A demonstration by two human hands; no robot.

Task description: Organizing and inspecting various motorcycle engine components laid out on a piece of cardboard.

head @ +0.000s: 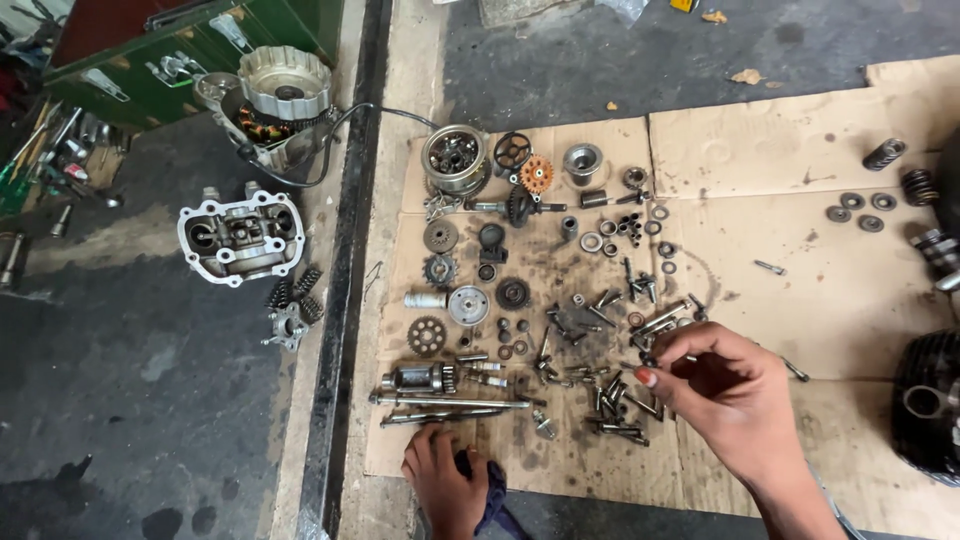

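Note:
My right hand (pixel 725 392) hovers over a cluster of oily bolts and screws (pixel 612 395) on a stained cardboard sheet (pixel 800 300). Its thumb and fingertips pinch together beside a short bolt near the cluster; whether something small sits between them is hard to tell. My left hand (pixel 443 480) rests at the cardboard's near edge, fingers curled over a dark blue rag (pixel 492 490). Just beyond it lie long steel shafts (pixel 450 403). Gears (pixel 427 336), washers and bushings spread across the middle of the cardboard.
A cylinder head (pixel 240 237) and valve springs (pixel 293 290) lie on the concrete at left, past a black metal rail (pixel 340 300). A clutch basket (pixel 285 85) and green box sit far left. A finned cylinder (pixel 925 405) stands at right, with springs (pixel 885 153).

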